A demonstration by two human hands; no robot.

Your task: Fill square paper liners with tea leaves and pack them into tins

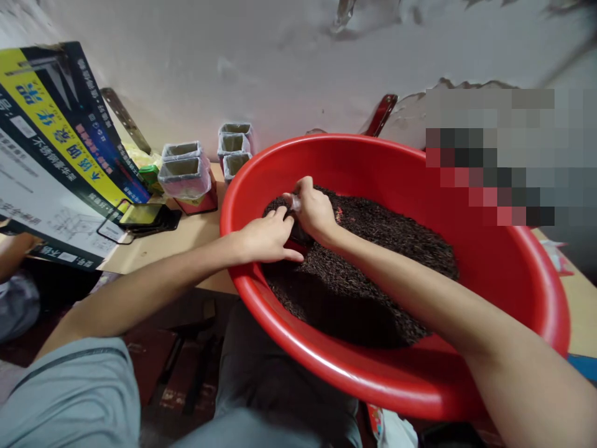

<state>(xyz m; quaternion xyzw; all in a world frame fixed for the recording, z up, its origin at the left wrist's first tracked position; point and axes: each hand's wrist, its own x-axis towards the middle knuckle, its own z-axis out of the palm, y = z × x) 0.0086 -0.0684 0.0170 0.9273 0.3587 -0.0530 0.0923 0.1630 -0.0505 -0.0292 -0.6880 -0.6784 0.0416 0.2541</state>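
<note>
A large red plastic basin point(387, 379) holds a heap of dark, dry, twisted tea-like leaves point(373, 230). Inside its left side, my left hand point(268, 238) bends around a small dark red container point(300, 244), mostly hidden, with thumb and fingers on different sides of it. My right hand point(316, 208) is closed just above and beside it. A bunched piece of clear plastic bag point(293, 202) sticks out of that fist towards the left fingers. What lies beneath both hands is covered.
Left of the basin on the wooden table point(198, 233) stand red tins lined with plastic bags point(189, 180), with more lined tins point(233, 146) behind. A phone-like device on a stand point(144, 218) leans by a large printed carton point(60, 155). Another person's arm point(16, 252) shows at far left.
</note>
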